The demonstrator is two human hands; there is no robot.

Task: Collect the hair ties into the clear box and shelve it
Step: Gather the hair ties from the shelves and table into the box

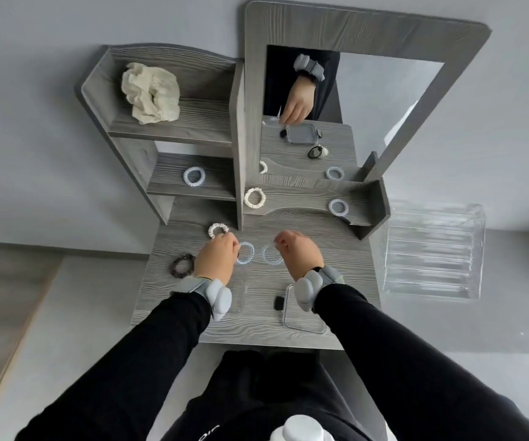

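Two clear bluish spiral hair ties lie side by side mid-desk. My left hand (215, 259) pinches the left edge of one spiral tie (246, 253). My right hand (300, 254) has its fingers curled on the rim of the other spiral tie (271, 255). A white ruffled tie (218, 230) lies just beyond my left fingers, and a dark brown tie (183, 265) sits left of that wrist. More ties rest on the shelves: pale blue (194, 176), cream (254, 197), pale blue (338, 207). The clear box (304, 326) with a black latch sits near my right wrist, partly hidden by it.
The grey wood desk (257, 332) carries stepped shelves and a mirror (384, 100) at the back. A crumpled cream cloth (150, 92) fills the top left shelf. A large ribbed clear organiser (432, 249) stands to the right of the desk.
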